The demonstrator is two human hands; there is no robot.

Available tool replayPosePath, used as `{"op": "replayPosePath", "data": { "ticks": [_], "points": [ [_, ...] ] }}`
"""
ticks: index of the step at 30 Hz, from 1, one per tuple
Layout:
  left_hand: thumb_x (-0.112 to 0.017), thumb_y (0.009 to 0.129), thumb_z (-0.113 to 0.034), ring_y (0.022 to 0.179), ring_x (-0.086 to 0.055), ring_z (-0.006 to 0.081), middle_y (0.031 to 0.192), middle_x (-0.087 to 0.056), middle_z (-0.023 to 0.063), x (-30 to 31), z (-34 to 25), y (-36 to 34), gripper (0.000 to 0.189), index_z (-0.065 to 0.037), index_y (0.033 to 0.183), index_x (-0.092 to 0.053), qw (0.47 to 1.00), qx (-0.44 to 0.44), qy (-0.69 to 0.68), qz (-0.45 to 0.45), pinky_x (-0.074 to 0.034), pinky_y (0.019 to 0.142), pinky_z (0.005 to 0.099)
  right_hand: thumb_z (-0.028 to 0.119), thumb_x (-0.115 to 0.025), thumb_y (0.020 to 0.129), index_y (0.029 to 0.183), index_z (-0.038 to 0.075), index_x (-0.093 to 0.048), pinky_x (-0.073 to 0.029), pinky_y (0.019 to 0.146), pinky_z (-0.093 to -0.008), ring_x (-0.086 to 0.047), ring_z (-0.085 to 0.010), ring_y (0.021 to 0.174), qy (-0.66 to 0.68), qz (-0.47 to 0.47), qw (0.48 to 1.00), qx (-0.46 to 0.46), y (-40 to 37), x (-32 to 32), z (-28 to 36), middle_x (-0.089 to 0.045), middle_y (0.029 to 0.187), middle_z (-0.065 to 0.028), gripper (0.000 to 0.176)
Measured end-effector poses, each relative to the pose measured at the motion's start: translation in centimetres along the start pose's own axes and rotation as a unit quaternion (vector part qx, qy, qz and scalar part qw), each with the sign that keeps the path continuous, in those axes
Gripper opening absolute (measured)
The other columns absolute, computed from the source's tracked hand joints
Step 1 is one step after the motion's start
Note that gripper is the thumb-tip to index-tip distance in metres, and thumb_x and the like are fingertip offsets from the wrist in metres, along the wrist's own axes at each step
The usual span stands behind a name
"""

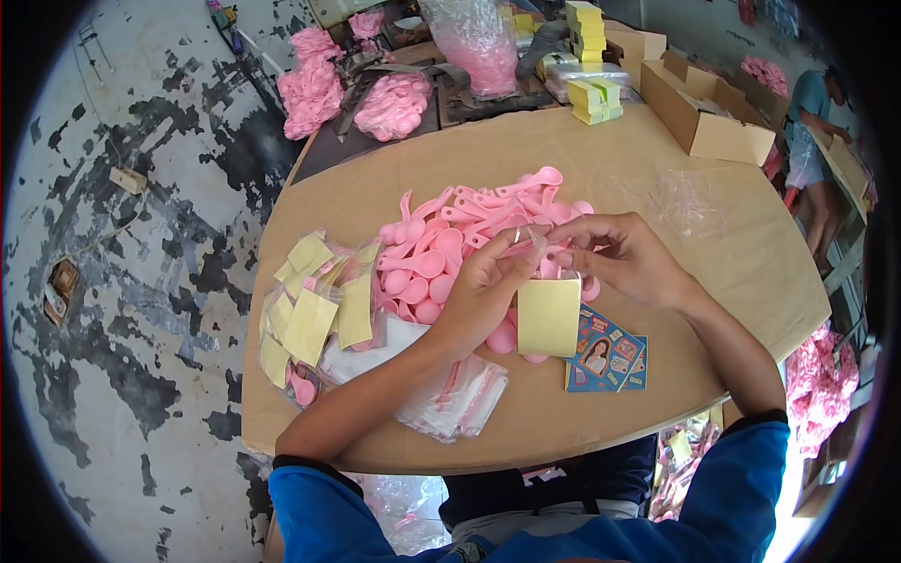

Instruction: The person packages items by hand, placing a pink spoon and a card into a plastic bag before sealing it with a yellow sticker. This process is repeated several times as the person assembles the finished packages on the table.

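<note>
My left hand (pixel 500 272) and my right hand (pixel 627 258) meet above the front edge of a heap of pink plastic scoops (pixel 432 263). Both pinch the top of a small clear bag. A pale yellow card (pixel 548 317) hangs below the fingers, seemingly inside that bag. Blue printed cards (pixel 605 354) lie on the table below my right hand. Under my left forearm is a stack of empty clear bags (pixel 457 399). Filled bags with yellow cards and pink scoops (pixel 312 324) are piled at the left.
The brown-covered table (pixel 732 244) has an open carton (pixel 704 117) at its back right. Stacked yellow cards (pixel 595 99), a large bag of pink items (pixel 476 47) and pink bundles (pixel 392 105) stand behind. Another person (pixel 815 108) is at the far right.
</note>
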State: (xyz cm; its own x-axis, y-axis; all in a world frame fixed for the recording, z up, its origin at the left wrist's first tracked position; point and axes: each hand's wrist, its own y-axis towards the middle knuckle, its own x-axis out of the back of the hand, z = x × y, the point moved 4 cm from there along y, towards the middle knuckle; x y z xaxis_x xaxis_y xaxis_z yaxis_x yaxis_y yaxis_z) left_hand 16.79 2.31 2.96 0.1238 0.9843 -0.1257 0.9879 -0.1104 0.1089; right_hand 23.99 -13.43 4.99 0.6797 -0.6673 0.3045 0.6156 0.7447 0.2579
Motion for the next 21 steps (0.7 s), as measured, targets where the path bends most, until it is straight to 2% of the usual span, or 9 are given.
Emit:
{"op": "replayPosePath", "data": {
  "ticks": [2, 4, 7, 10, 13, 17, 21],
  "points": [
    [-0.050, 0.100, -0.021, 0.086, -0.065, 0.0098, 0.094, -0.068, 0.0061, 0.0, 0.0, -0.1, 0.031, -0.004, 0.127, -0.052, 0.999, -0.023, 0.029, -0.009, -0.051, 0.069, 0.0234, 0.011, -0.063, 0.092, 0.113, 0.003, -0.066, -0.049, 0.070, -0.0242, -0.057, -0.0056, 0.075, -0.008, -0.002, 1.000, 0.011, 0.1, 0.0, -0.1, -0.066, 0.085, -0.0003, 0.024],
    [-0.050, 0.100, -0.021, 0.086, -0.065, 0.0101, 0.094, -0.067, 0.0062, 0.4, 0.1, 0.0, 0.030, -0.004, 0.124, -0.053, 0.999, -0.037, 0.026, -0.011, -0.052, 0.070, 0.0240, 0.011, -0.063, 0.091, 0.114, 0.003, -0.066, -0.049, 0.070, -0.0242, -0.058, -0.0055, 0.075, -0.008, -0.011, 1.000, 0.022, 0.2, 0.2, -0.4, -0.065, 0.084, -0.0009, 0.024],
    [-0.049, 0.100, -0.020, 0.085, -0.065, 0.0108, 0.096, -0.066, 0.0066, 0.7, 0.2, 0.2, 0.028, -0.004, 0.122, -0.055, 0.997, -0.070, 0.028, -0.020, -0.053, 0.071, 0.0253, 0.010, -0.062, 0.093, 0.115, 0.000, -0.064, -0.051, 0.076, -0.0248, -0.062, -0.0073, 0.085, -0.009, 0.000, 1.000, -0.013, 0.1, 0.3, -0.1, -0.068, 0.102, -0.0055, 0.024],
    [-0.050, 0.100, -0.017, 0.091, -0.062, 0.0105, 0.102, -0.064, 0.0063, 0.9, 0.0, 0.1, 0.023, -0.004, 0.116, -0.057, 0.998, -0.057, -0.018, -0.015, -0.052, 0.075, 0.0255, 0.007, -0.062, 0.091, 0.112, 0.003, -0.067, -0.048, 0.065, -0.0225, -0.057, -0.0043, 0.072, 0.008, -0.031, 0.999, 0.016, 0.3, 0.2, -0.7, -0.067, 0.089, -0.0027, 0.022],
    [-0.050, 0.099, -0.016, 0.092, -0.061, 0.0103, 0.101, -0.063, 0.0051, 1.1, 0.2, 0.0, 0.018, -0.003, 0.110, -0.058, 0.998, -0.046, -0.041, 0.002, -0.051, 0.078, 0.0261, 0.005, -0.060, 0.091, 0.113, 0.001, -0.066, -0.049, 0.073, -0.0231, -0.059, -0.0054, 0.081, -0.017, -0.032, 0.999, -0.001, 0.2, 0.5, -0.3, -0.068, 0.095, -0.0033, 0.023],
    [-0.049, 0.099, -0.015, 0.088, -0.061, 0.0107, 0.095, -0.060, 0.0035, 0.8, 0.1, -0.1, 0.015, -0.004, 0.105, -0.057, 0.997, -0.053, -0.049, -0.014, -0.052, 0.077, 0.0267, 0.000, -0.058, 0.089, 0.110, 0.001, -0.068, -0.048, 0.069, -0.0236, -0.058, -0.0059, 0.077, -0.049, -0.038, 0.997, 0.040, 0.2, 0.5, 0.4, -0.068, 0.094, -0.0043, 0.023],
    [-0.048, 0.100, -0.017, 0.087, -0.061, 0.0107, 0.095, -0.059, 0.0039, 0.8, 0.2, 0.0, 0.017, -0.005, 0.110, -0.054, 0.998, -0.040, -0.048, -0.002, -0.052, 0.076, 0.0266, -0.002, -0.057, 0.087, 0.106, 0.001, -0.069, -0.047, 0.066, -0.0243, -0.059, -0.0076, 0.073, -0.087, -0.042, 0.989, 0.115, 0.2, 0.8, 0.4, -0.069, 0.092, -0.0065, 0.023]
  ]
}}
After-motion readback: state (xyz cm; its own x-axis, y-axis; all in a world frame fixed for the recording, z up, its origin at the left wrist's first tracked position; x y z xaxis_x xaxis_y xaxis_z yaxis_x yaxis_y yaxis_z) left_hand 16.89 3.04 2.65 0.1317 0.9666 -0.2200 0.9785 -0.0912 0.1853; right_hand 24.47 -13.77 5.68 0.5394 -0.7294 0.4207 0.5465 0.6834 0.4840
